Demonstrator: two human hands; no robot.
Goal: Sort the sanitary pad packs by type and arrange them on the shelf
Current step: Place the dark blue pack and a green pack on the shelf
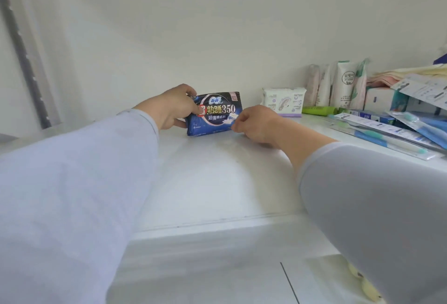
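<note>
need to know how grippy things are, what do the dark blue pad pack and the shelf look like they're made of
Dark blue pad pack: looks like thin glossy plastic film, judging by its sheen, printed face and soft, puckered edges.
Shelf: smooth white board, probably painted or laminated; a faint reflection suggests a semi-gloss finish.

Count on the white shelf: sanitary pad packs, two — one dark blue plastic pack at centre, one white-and-lilac plastic pack at its 3 o'clock. Upright white squeeze tubes, four, at 2 o'clock of centre. Lying green tube, one. Packaged toothbrushes in clear blister packs at 3 o'clock: at least two; exact number cannot be determined. Hands in view: two.
</note>
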